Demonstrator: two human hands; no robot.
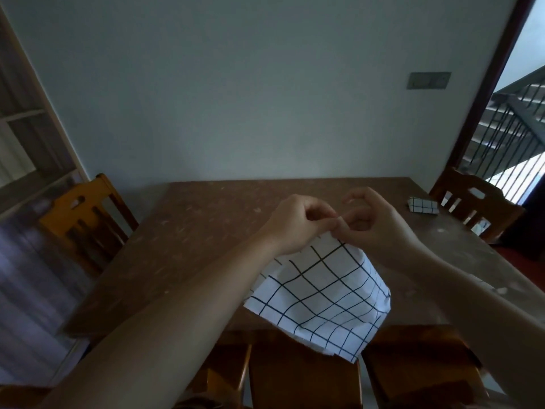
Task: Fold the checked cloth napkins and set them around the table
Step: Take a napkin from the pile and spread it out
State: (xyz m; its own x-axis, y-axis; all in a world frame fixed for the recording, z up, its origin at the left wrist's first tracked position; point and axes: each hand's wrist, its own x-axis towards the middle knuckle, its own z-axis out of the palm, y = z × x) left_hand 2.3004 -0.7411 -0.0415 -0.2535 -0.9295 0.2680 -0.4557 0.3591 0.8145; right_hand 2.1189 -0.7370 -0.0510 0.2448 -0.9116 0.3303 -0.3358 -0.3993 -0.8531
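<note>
A white napkin with a black check (pixel 321 293) hangs in the air above the near edge of the brown wooden table (pixel 188 240). My left hand (pixel 298 222) and my right hand (pixel 374 222) are close together at its top edge, both pinching the cloth there. The napkin droops down from them, its lower part reaching past the table's front edge. A second checked napkin (pixel 422 205), folded into a small packet, lies on the table at the far right corner.
One wooden chair (pixel 85 219) stands at the table's left side and another (pixel 474 208) at the far right. A chair back (pixel 303 376) is just below me at the near edge. A doorway with a railing opens at the right.
</note>
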